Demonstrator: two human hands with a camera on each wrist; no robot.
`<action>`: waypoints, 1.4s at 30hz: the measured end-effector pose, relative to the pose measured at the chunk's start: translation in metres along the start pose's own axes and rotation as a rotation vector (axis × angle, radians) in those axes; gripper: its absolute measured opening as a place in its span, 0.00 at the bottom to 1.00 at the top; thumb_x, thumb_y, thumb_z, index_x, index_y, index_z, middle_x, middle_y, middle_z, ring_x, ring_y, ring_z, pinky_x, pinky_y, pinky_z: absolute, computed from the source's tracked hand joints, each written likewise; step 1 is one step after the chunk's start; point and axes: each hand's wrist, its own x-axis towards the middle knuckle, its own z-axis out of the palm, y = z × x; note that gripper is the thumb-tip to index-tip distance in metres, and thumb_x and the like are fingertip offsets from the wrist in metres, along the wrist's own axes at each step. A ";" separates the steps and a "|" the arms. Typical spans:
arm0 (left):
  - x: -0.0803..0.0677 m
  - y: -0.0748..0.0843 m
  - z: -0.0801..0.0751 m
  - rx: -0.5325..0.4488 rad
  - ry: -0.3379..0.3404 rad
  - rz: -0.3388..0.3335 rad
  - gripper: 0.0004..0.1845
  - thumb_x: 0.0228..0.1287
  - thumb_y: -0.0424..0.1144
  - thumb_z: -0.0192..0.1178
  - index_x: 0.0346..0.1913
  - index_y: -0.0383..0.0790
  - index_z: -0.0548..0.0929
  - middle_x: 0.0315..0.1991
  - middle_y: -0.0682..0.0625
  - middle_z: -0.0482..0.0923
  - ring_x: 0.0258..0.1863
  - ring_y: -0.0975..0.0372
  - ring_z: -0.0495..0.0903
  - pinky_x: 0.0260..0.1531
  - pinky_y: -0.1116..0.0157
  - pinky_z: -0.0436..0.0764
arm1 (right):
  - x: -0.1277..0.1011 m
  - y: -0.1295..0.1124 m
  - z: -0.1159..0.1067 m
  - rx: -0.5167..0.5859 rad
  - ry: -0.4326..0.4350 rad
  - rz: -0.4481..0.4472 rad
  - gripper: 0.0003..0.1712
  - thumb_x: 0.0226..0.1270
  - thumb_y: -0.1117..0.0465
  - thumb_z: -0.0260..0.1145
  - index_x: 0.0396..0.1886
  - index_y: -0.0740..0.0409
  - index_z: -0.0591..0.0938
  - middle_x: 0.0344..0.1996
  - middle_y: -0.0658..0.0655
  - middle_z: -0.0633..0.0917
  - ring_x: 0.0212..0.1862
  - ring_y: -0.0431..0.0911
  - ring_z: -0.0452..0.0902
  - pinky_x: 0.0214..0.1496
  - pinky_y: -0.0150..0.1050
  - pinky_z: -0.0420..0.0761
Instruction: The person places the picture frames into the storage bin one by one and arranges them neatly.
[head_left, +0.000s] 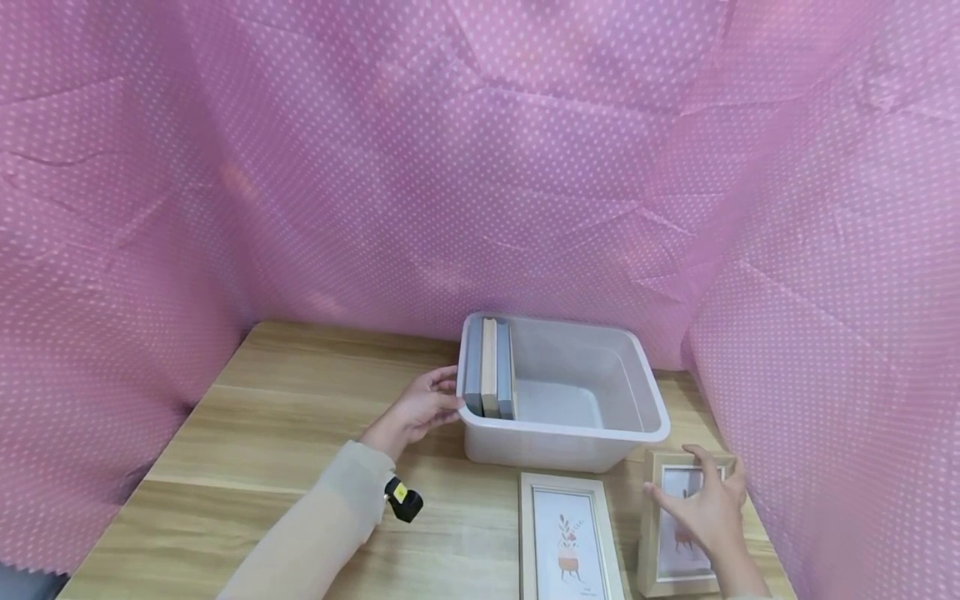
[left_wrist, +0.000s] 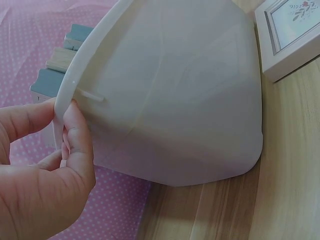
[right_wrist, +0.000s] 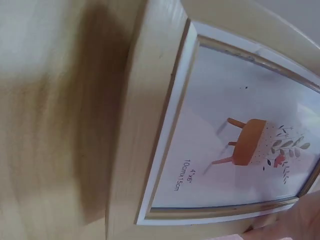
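My left hand (head_left: pixel 420 407) pinches the rim of a whitish plastic bin (head_left: pixel 551 450) at its left front corner, thumb and fingers on either side of the lip in the left wrist view. Inside, along the bin's left wall, blue-grey frames (head_left: pixel 474 367) and a pale wood one (head_left: pixel 490 367) stand on edge side by side. To the right of the bin, my right hand (head_left: pixel 708 508) spans a light wood picture frame (head_left: pixel 649 525), gripping it by its edges. Its print of a potted plant (right_wrist: pixel 250 142) faces up, close over the table.
A second light wood picture frame (head_left: pixel 570 542) lies face up in front of the bin. The wooden table (head_left: pixel 300 433) is enclosed by pink dotted cloth (head_left: pixel 420 167) at the back and sides. Bare wall and floor show in the bin's right part.
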 end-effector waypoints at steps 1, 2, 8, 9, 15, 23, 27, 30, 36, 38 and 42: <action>0.000 0.000 0.000 -0.004 -0.001 0.004 0.36 0.54 0.17 0.57 0.68 0.32 0.63 0.51 0.37 0.69 0.31 0.58 0.77 0.31 0.68 0.82 | -0.001 -0.001 -0.001 0.012 0.012 -0.011 0.56 0.40 0.42 0.79 0.66 0.56 0.62 0.67 0.80 0.29 0.65 0.80 0.28 0.46 0.82 0.52; -0.001 -0.001 0.001 -0.011 -0.001 0.005 0.36 0.54 0.17 0.57 0.68 0.32 0.63 0.51 0.37 0.69 0.31 0.58 0.76 0.31 0.69 0.82 | -0.001 -0.002 -0.002 0.023 0.028 -0.021 0.56 0.39 0.43 0.80 0.66 0.55 0.63 0.67 0.79 0.29 0.65 0.79 0.27 0.46 0.82 0.51; -0.003 -0.002 0.003 -0.032 -0.004 0.012 0.37 0.53 0.16 0.57 0.68 0.31 0.62 0.50 0.38 0.70 0.31 0.58 0.76 0.30 0.69 0.81 | -0.004 -0.007 -0.014 0.109 0.106 -0.109 0.55 0.38 0.51 0.82 0.65 0.57 0.63 0.68 0.74 0.26 0.66 0.77 0.27 0.43 0.82 0.53; -0.003 -0.002 0.003 -0.031 -0.004 0.013 0.37 0.52 0.17 0.57 0.68 0.31 0.62 0.49 0.39 0.70 0.31 0.58 0.76 0.30 0.69 0.81 | -0.005 -0.007 -0.016 0.143 0.117 -0.122 0.54 0.37 0.53 0.82 0.64 0.57 0.63 0.68 0.72 0.26 0.67 0.74 0.26 0.44 0.82 0.52; -0.003 -0.005 0.004 -0.042 0.009 0.006 0.37 0.51 0.16 0.58 0.68 0.32 0.63 0.47 0.41 0.72 0.33 0.56 0.77 0.31 0.68 0.82 | -0.007 -0.013 -0.035 0.281 0.235 -0.206 0.54 0.31 0.67 0.82 0.62 0.60 0.64 0.70 0.66 0.30 0.71 0.59 0.24 0.53 0.81 0.39; -0.006 -0.008 0.005 -0.034 0.014 0.015 0.36 0.53 0.17 0.57 0.68 0.32 0.63 0.48 0.39 0.71 0.31 0.58 0.76 0.31 0.68 0.82 | -0.002 -0.021 -0.068 0.362 0.366 -0.365 0.55 0.25 0.76 0.77 0.60 0.66 0.62 0.70 0.63 0.30 0.71 0.54 0.27 0.62 0.70 0.33; -0.008 -0.007 0.006 -0.036 0.017 0.014 0.37 0.52 0.17 0.58 0.68 0.33 0.63 0.50 0.38 0.70 0.31 0.58 0.76 0.32 0.68 0.82 | 0.000 -0.028 -0.087 0.384 0.354 -0.385 0.57 0.25 0.79 0.77 0.62 0.65 0.60 0.70 0.59 0.29 0.72 0.53 0.30 0.63 0.69 0.39; -0.010 -0.007 0.006 -0.032 0.020 0.012 0.37 0.53 0.17 0.58 0.68 0.34 0.63 0.50 0.38 0.70 0.32 0.58 0.76 0.32 0.68 0.82 | 0.005 -0.035 -0.102 0.382 0.359 -0.433 0.59 0.23 0.79 0.77 0.63 0.66 0.58 0.70 0.58 0.30 0.71 0.53 0.33 0.64 0.66 0.41; -0.012 -0.006 0.008 -0.027 0.029 0.016 0.37 0.53 0.17 0.58 0.68 0.33 0.63 0.49 0.39 0.70 0.32 0.58 0.76 0.32 0.68 0.82 | 0.017 -0.053 -0.128 0.383 0.400 -0.496 0.61 0.17 0.77 0.79 0.60 0.67 0.59 0.71 0.55 0.36 0.70 0.51 0.40 0.68 0.49 0.50; -0.012 -0.007 0.008 -0.027 0.027 0.020 0.37 0.53 0.17 0.58 0.68 0.33 0.63 0.49 0.39 0.70 0.32 0.58 0.76 0.32 0.68 0.82 | 0.021 -0.061 -0.134 0.383 0.406 -0.515 0.60 0.17 0.77 0.79 0.60 0.67 0.59 0.71 0.55 0.37 0.70 0.51 0.41 0.68 0.46 0.52; -0.012 -0.008 0.009 -0.028 0.027 0.025 0.37 0.53 0.18 0.58 0.68 0.32 0.63 0.48 0.40 0.71 0.33 0.56 0.77 0.33 0.67 0.82 | 0.029 -0.078 -0.143 0.383 0.399 -0.573 0.60 0.16 0.77 0.79 0.59 0.67 0.59 0.71 0.55 0.39 0.70 0.51 0.41 0.68 0.45 0.53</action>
